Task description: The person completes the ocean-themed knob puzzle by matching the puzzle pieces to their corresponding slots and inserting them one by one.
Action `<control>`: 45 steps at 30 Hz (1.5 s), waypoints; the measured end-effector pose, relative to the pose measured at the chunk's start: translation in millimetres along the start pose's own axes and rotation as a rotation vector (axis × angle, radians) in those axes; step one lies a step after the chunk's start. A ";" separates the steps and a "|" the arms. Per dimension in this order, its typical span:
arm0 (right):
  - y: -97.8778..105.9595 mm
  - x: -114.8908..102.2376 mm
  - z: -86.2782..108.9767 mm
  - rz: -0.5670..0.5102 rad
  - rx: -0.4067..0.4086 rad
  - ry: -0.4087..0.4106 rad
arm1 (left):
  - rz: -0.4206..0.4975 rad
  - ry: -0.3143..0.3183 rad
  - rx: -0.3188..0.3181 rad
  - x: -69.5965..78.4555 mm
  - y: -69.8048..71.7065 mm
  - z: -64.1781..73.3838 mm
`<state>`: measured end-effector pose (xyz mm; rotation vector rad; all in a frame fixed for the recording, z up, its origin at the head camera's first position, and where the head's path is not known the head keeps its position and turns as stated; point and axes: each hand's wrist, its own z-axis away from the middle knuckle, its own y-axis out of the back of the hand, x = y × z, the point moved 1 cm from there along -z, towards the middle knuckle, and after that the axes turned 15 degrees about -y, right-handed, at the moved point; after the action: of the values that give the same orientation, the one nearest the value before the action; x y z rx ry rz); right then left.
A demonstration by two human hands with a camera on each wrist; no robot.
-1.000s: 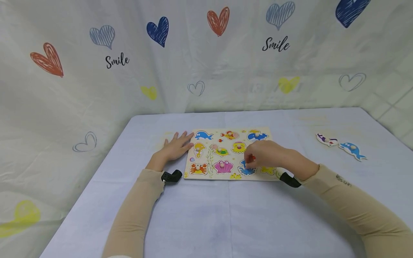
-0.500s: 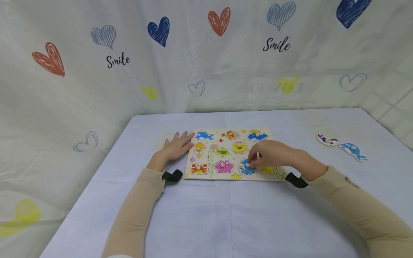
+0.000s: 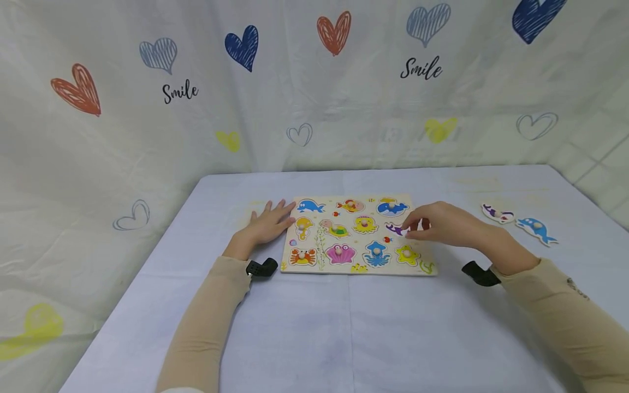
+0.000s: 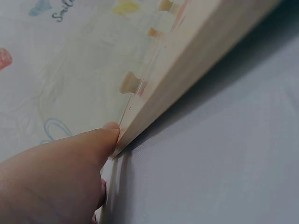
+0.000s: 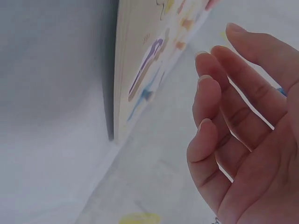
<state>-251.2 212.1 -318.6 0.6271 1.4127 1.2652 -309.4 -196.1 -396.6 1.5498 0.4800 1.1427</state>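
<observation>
A wooden knob puzzle board (image 3: 319, 267) with sea animals lies on the table. My left hand (image 3: 265, 225) is spread flat on the table, its fingers touching the board's left edge; the left wrist view shows the thumb (image 4: 105, 137) against the board's corner. My right hand (image 3: 439, 224) is raised over the board's right side, fingers loosely bent and holding nothing, as the right wrist view shows. Beneath its fingertips is a purple outlined picture (image 3: 395, 229) without a knob. A blue squid piece (image 3: 377, 255) sits in the board, its knob visible, beside a yellow starfish piece (image 3: 407, 255).
Right of the board, a purple-and-white piece (image 3: 498, 213) and a blue dolphin piece (image 3: 536, 230) lie on the white-covered table (image 3: 314, 333). A blue dolphin picture (image 3: 310, 206) without a knob is at the board's upper left. A curtain with hearts (image 3: 265, 98) hangs behind.
My right hand has let go of the squid piece's knob and moved right and slightly up, uncovering the squid, starfish and purple picture. The left hand stays still.
</observation>
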 end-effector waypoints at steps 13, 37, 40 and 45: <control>29.8 43.1 22.0 -0.002 0.114 -0.102 | 0.003 0.001 0.006 0.4 1.8 0.5; 57.3 124.7 36.2 -0.011 0.237 -0.286 | 0.003 0.010 0.006 0.4 1.2 0.2; 57.3 134.3 34.4 -0.037 0.212 -0.318 | 0.006 0.007 0.005 0.2 1.2 0.3; 54.6 151.6 30.9 -0.062 0.158 -0.361 | 0.022 -0.001 0.006 0.1 1.2 0.5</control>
<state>-278.5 373.9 -318.7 0.8661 1.2250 0.9407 -309.2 -196.7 -395.4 1.5638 0.4669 1.1589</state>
